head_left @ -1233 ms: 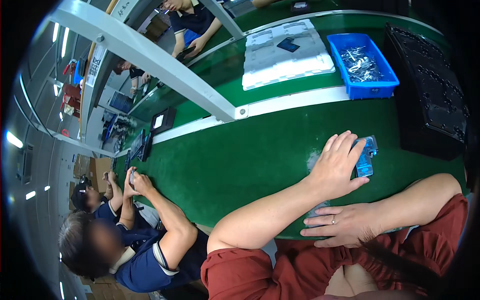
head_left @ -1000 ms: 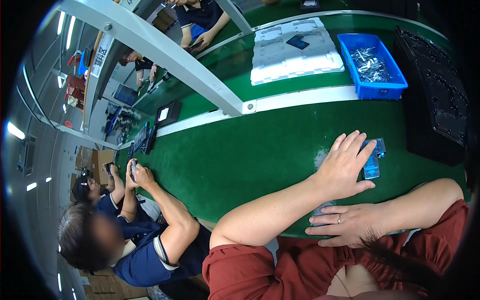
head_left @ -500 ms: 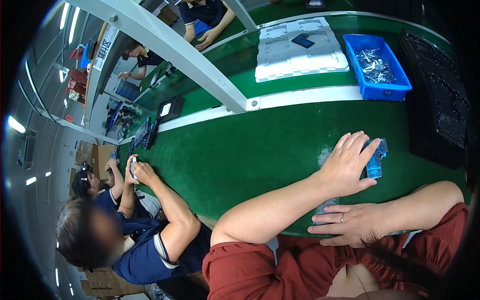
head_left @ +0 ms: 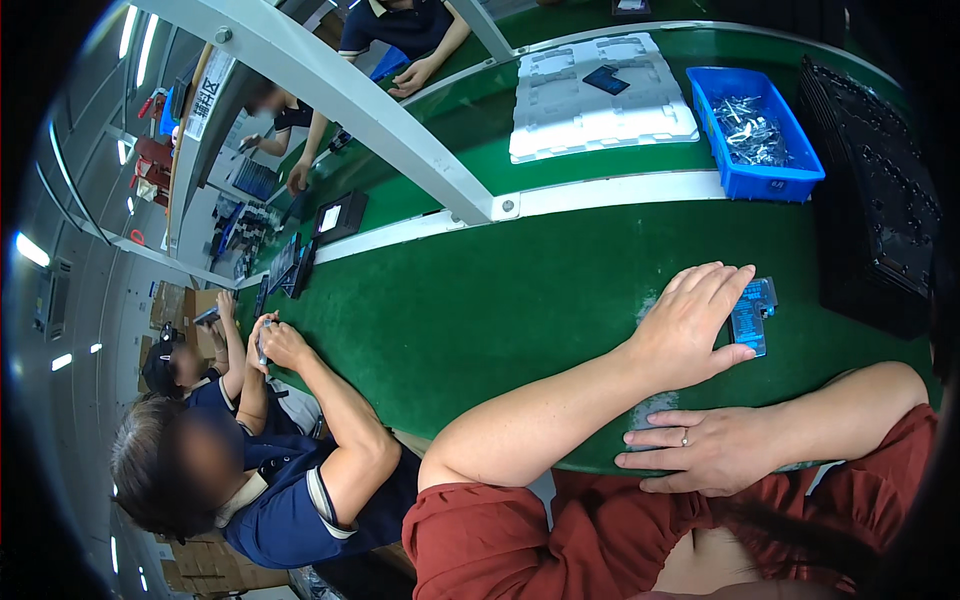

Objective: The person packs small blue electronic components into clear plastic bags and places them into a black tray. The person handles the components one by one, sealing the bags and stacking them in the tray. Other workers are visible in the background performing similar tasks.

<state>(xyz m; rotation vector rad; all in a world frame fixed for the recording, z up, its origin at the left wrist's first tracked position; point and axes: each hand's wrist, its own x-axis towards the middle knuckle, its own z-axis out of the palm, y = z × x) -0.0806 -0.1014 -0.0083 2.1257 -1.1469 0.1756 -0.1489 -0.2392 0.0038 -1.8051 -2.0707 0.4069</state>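
A flat, glossy blue piece with a notched side and dark print (head_left: 752, 318) lies on the green table at the right; its kind is unclear. My left hand (head_left: 690, 325) reaches across to its left edge, fingers stretched out near its upper corner and the thumb at its lower one. Part of that edge is hidden under the hand. Closer to me, my right hand (head_left: 705, 450), with a ring on one finger, rests flat near the table's front edge with its fingers spread and nothing in it. A worn grey patch (head_left: 655, 405) shows beside it.
Behind the white rail stand a blue bin of small metal parts (head_left: 755, 135) and a white foam tray (head_left: 560, 130) bearing a similar notched piece (head_left: 606, 80). A black stack of trays (head_left: 870, 200) rises at the right. A co-worker in navy (head_left: 310, 490) sits at my left.
My left hand's fingers have drawn together and off the blue piece's top toward its left edge; the thumb has shifted slightly up onto its lower corner. My right hand stays still.
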